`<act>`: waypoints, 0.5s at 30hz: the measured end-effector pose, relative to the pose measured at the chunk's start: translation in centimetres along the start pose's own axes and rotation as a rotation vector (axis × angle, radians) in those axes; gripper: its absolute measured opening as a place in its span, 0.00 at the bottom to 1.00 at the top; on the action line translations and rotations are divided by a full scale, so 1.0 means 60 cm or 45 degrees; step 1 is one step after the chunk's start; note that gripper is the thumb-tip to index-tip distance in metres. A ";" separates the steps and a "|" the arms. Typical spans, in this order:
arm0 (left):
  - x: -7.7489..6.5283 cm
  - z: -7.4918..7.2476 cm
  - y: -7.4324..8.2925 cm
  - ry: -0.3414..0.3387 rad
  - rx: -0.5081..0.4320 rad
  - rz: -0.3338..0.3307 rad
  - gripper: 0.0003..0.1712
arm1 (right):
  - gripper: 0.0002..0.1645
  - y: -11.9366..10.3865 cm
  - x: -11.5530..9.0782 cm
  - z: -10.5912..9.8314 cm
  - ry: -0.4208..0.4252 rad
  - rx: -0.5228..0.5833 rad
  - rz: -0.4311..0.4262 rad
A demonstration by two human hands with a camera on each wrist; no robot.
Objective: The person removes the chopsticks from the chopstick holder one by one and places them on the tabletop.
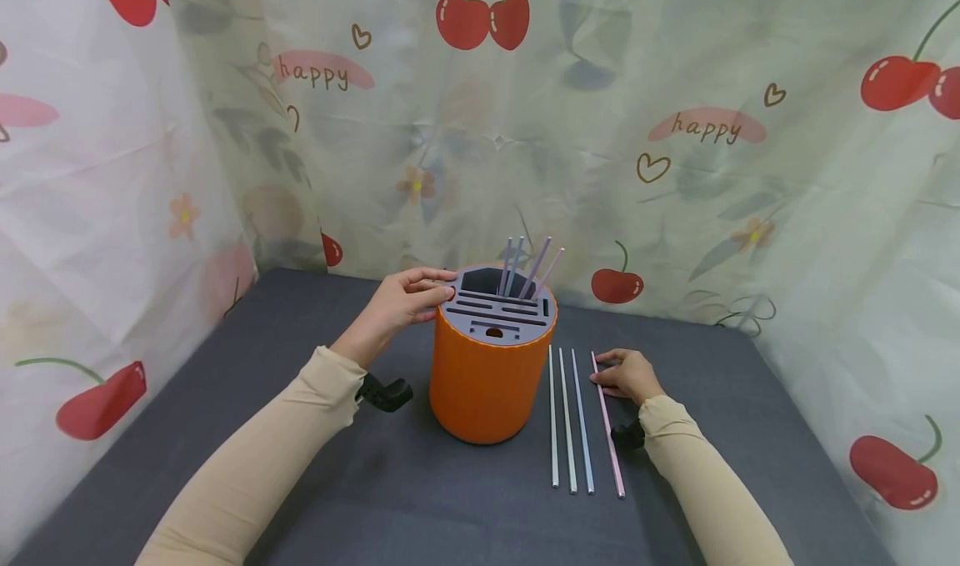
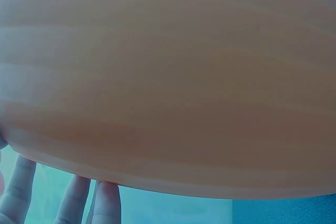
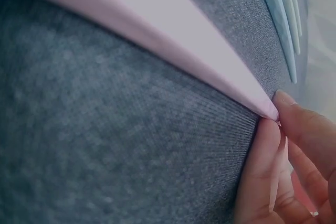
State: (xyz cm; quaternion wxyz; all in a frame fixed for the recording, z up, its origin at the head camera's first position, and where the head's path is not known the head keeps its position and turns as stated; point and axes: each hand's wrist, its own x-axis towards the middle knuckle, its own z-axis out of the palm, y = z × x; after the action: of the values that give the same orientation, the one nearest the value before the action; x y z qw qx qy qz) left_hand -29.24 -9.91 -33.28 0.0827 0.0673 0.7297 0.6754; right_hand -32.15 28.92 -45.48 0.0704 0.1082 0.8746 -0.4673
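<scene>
An orange round knife block point(image 1: 487, 387) with a grey slotted top point(image 1: 491, 320) stands upright on the dark table. My left hand point(image 1: 405, 299) holds it at the upper left, thumb and fingers at the rim; the left wrist view shows the fingertips point(image 2: 108, 195) against its side. To the right of the block, my right hand point(image 1: 628, 376) pinches the far end of a pink chopstick point(image 1: 609, 433) between thumb and fingers. The right wrist view shows this chopstick point(image 3: 173, 40) running close over the dark cloth.
A blue chopstick point(image 1: 581, 424) and two pale ones point(image 1: 567, 424) lie side by side between the block and the pink chopstick. Several more chopsticks point(image 1: 536, 266) stand in the block's rear opening. A patterned curtain point(image 1: 495, 149) hangs behind and beside the table.
</scene>
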 end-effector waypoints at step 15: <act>-0.001 -0.001 0.002 0.003 0.021 0.000 0.22 | 0.29 -0.006 0.003 -0.002 -0.034 0.028 0.032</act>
State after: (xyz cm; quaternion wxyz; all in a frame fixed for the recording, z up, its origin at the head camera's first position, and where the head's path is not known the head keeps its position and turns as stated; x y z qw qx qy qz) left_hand -29.19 -9.97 -33.17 0.0815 0.0671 0.7353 0.6695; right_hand -32.40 28.83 -45.15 0.0867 0.1137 0.8671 -0.4772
